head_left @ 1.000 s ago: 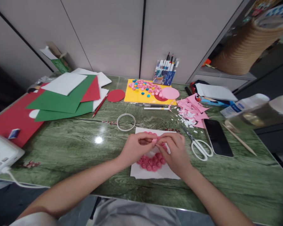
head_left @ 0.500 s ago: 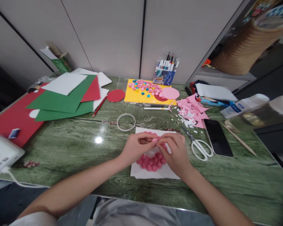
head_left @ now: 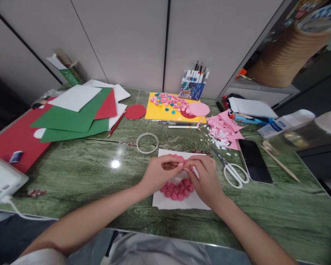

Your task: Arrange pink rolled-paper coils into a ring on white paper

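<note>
Both hands meet above a white sheet [head_left: 161, 202] that bears a ring of pink rolled paper coils [head_left: 174, 191]. My left hand [head_left: 161, 170] pinches a small pink paper piece [head_left: 181, 165] between thumb and fingers. From the other side, my right hand [head_left: 204, 176] has its thumb and forefinger closed on the same piece. The fingers hide part of the piece and the upper part of the ring.
White-handled scissors [head_left: 234, 175], a phone [head_left: 254, 161] and a wooden stick [head_left: 280, 163] lie to the right. A tape ring [head_left: 147, 143] lies behind my left hand. Pink scraps [head_left: 227, 127], a yellow sheet [head_left: 154, 115] and green paper [head_left: 68, 119] lie farther back.
</note>
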`<state>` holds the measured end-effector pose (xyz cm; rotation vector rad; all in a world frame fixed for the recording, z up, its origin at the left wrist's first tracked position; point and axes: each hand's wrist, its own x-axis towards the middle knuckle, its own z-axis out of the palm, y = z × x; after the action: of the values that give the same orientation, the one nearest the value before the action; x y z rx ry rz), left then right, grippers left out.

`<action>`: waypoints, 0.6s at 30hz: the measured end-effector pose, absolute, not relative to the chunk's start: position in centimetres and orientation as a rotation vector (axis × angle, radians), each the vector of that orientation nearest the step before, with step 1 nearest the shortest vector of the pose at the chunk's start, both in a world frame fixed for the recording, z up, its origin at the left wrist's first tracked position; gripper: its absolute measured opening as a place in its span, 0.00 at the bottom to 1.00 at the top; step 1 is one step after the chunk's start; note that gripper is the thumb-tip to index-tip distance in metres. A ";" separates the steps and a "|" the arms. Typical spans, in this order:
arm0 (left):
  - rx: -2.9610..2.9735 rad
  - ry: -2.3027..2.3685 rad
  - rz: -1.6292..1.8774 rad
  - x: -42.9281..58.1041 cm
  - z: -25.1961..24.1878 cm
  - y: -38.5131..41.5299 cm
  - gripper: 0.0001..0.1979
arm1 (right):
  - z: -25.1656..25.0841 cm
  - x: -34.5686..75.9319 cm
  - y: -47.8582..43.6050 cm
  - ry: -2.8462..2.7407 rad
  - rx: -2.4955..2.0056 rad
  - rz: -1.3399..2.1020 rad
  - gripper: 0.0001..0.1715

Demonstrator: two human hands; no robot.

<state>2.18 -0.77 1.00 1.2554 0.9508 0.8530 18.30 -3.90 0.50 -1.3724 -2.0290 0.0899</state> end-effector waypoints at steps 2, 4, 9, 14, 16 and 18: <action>1.227 0.966 0.856 2.2 0.9 -0.6 0.13 | 0.6 18.1 -4.0 -2.059 -1.357 0.070 0.03; 1.172 0.977 0.843 2.0 0.9 -0.3 0.15 | 0.7 18.1 -4.0 -2.097 -1.286 0.020 0.03; 0.956 0.906 0.787 1.7 0.7 0.3 0.17 | 0.4 21.3 -3.0 -1.921 -1.237 -0.215 0.03; 0.829 0.884 0.755 1.7 0.6 0.5 0.15 | -1.1 28.0 0.4 -1.524 -1.740 -0.309 0.09; 0.873 0.887 0.758 1.7 0.6 0.4 0.14 | -1.9 29.9 1.6 -1.631 -1.875 -0.179 0.10; 0.979 0.895 0.782 1.6 0.8 0.3 0.13 | -2.6 31.0 2.3 -1.693 -1.866 -0.119 0.13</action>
<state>1.59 0.35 0.83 0.9787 0.8948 0.7820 31.02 2.29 -2.63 -1.8656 -1.6929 -0.1189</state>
